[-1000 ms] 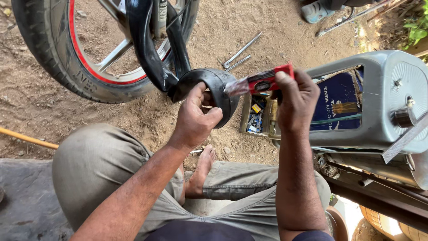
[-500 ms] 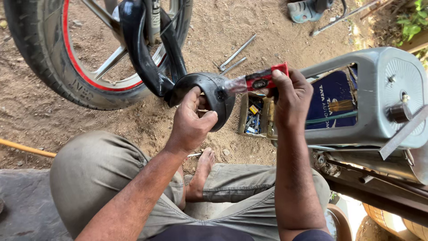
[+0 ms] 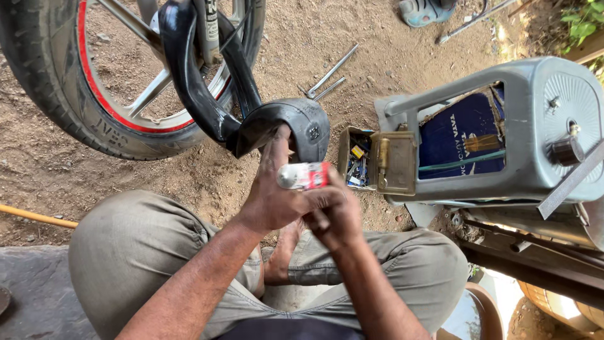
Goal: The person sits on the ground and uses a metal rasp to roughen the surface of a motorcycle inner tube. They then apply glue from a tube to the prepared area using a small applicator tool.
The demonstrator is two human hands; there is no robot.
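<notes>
At frame centre, the left hand [image 3: 270,198] is reaching up, its grip pinching the black inner tube [image 3: 286,126]; the right hand [image 3: 333,217] is curling its grip around a small red-and-white tube [image 3: 304,175].

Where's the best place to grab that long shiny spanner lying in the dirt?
Grip the spanner around the middle of its thin straight shaft, coming from above. It lies flat on the ground, apart from the smaller one beside it, so fingers can pinch both long edges.
</notes>
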